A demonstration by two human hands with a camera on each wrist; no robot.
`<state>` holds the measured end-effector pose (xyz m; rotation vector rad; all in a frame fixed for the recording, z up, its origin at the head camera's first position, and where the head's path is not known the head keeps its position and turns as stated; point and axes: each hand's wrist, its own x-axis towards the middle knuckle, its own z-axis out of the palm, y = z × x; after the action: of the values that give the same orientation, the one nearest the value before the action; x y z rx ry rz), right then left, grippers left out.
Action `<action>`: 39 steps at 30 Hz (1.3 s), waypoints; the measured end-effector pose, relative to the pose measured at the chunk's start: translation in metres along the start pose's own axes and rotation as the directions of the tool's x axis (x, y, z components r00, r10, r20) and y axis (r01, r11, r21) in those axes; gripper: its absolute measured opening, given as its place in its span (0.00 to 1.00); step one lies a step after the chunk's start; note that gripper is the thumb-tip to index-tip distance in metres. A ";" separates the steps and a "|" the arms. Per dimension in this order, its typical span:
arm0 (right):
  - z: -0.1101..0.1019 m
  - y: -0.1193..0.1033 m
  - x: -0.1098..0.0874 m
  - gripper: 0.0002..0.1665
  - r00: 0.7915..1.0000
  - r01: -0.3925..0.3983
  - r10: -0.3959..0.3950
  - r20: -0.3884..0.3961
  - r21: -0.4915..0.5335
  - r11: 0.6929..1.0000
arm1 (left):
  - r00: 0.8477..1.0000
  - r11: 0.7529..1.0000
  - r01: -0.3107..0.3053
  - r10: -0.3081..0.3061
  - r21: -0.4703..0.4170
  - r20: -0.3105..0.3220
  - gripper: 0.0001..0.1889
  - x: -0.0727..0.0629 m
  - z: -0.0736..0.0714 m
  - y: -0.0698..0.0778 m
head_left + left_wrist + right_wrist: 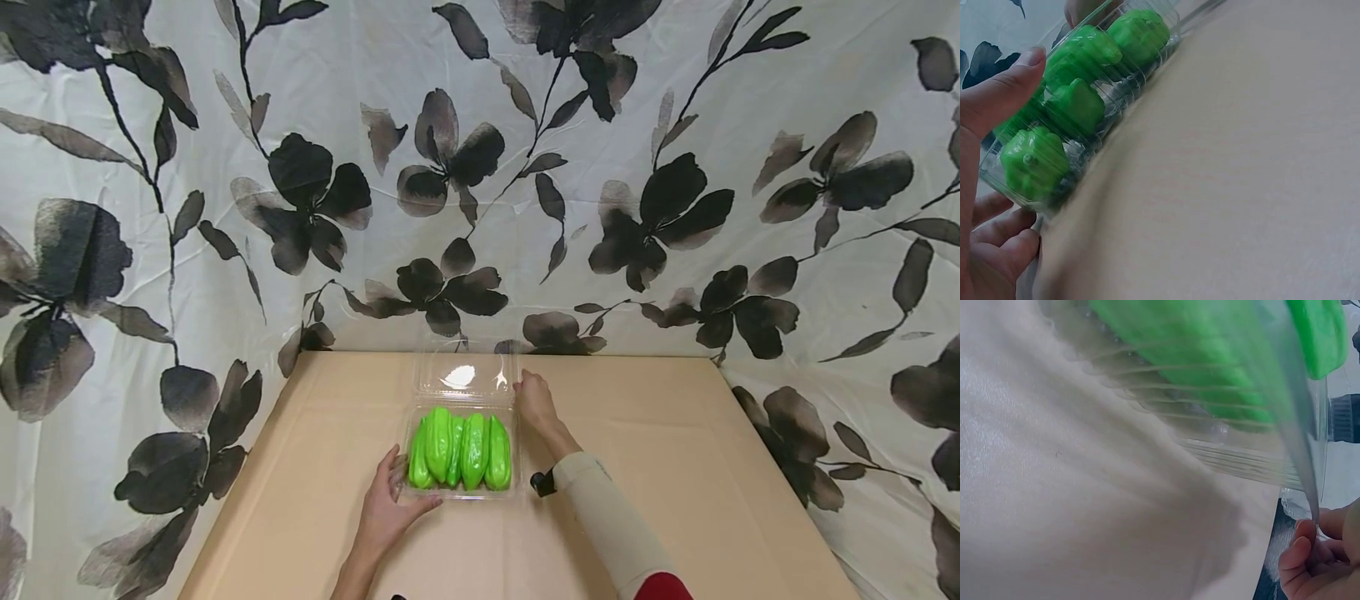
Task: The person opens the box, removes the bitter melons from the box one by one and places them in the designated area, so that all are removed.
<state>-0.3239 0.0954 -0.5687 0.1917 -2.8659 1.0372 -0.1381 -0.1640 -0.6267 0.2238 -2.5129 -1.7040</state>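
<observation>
A clear plastic clamshell box [459, 496] lies open on the table, its lid [438, 379] tipped back at the far side. Several long, glossy green peppers [474, 450] lie side by side in the box; their blunt, lobed ends [1034, 164] show through the wall in the left wrist view. At the near left corner, my left hand [384, 508] holds the box, thumb [1007, 94] over the rim and fingers round the lower corner. My right hand [537, 402] pinches the right edge of the lid, thumb and fingertips [1297, 553] together on the thin plastic.
A pale tan table [637, 433] spreads out on both sides of the box. Behind it and to the sides hangs a white cloth [525, 233] with dark flower prints. A small black device [543, 483] sits at the right wrist, by a beige sleeve [611, 512].
</observation>
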 end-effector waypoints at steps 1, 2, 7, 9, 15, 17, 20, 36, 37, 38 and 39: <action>0.000 0.000 0.000 0.24 1.000 -0.005 0.005 0.007 -0.007 1.000 | 1.000 1.000 0.001 -0.001 0.005 -0.002 0.64 0.000 0.000 0.000; 0.000 0.001 0.000 0.25 1.000 -0.012 0.012 0.018 -0.014 1.000 | 1.000 1.000 0.001 0.000 0.012 -0.004 0.64 0.000 0.000 0.000; 0.001 0.002 0.000 0.25 0.997 -0.044 0.046 0.058 -0.032 0.999 | 1.000 0.999 0.012 -0.012 0.029 -0.011 0.64 -0.001 -0.001 0.002; 0.001 0.002 0.000 0.24 0.997 -0.048 0.050 0.066 -0.033 0.998 | 1.000 1.000 0.017 -0.017 0.024 -0.009 0.64 -0.001 -0.001 0.003; 0.000 0.003 -0.001 0.24 0.996 -0.056 0.058 0.071 -0.020 0.998 | 1.000 1.000 0.026 -0.026 0.001 -0.012 0.64 -0.002 0.001 0.003; 0.000 0.003 -0.002 0.25 0.995 -0.062 0.063 0.073 -0.011 0.998 | 1.000 1.000 0.024 -0.024 -0.002 -0.012 0.64 -0.001 0.002 0.002; -0.001 0.001 -0.003 0.27 0.994 -0.072 0.072 0.078 -0.001 0.997 | 1.000 1.000 0.023 -0.023 -0.004 -0.011 0.64 -0.001 0.002 0.002; -0.006 -0.010 -0.018 0.30 0.998 -0.059 0.058 -0.036 -0.005 0.998 | 1.000 1.000 0.018 -0.018 0.002 -0.014 0.65 -0.001 0.003 0.002; -0.007 -0.010 -0.019 0.30 0.997 -0.052 0.052 -0.048 -0.006 0.999 | 1.000 1.000 0.015 -0.015 0.005 -0.015 0.65 -0.002 0.003 0.002; -0.007 -0.011 -0.020 0.30 0.997 -0.047 0.047 -0.059 -0.002 0.999 | 1.000 1.000 0.011 -0.011 0.003 -0.015 0.66 -0.002 0.003 0.002; -0.008 -0.012 -0.022 0.29 0.997 -0.040 0.039 -0.067 0.001 0.999 | 1.000 1.000 0.007 -0.007 0.001 -0.017 0.66 -0.002 0.003 0.002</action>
<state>-0.3000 0.0932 -0.5575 0.0984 -2.8204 1.0291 -0.1365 -0.1603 -0.6256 0.2460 -2.5043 -1.6961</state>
